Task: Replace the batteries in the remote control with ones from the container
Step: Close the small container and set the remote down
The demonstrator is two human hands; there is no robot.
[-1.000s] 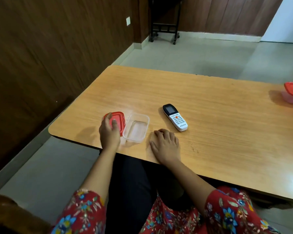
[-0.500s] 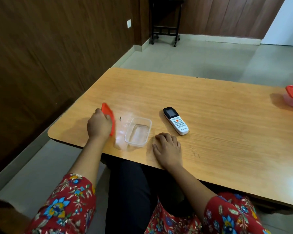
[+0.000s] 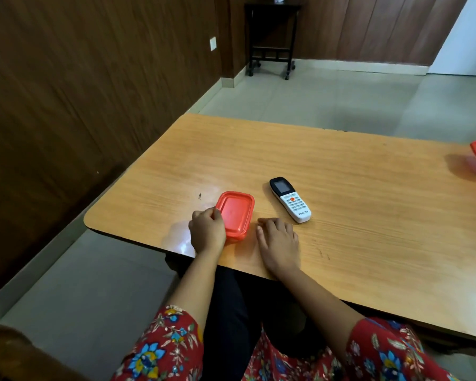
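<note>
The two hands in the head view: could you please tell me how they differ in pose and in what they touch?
The left hand curls around the near-left edge of the red-lidded container, whereas the right hand lies flat, palm down, on the table, touching neither the container nor the remote control. Both rest near the table's front edge.

A red lid [image 3: 235, 211], a white-and-black remote control [image 3: 289, 199], an orange-brown wood-grain table [image 3: 341, 188], and red floral sleeves [image 3: 162, 350] showed.
</note>
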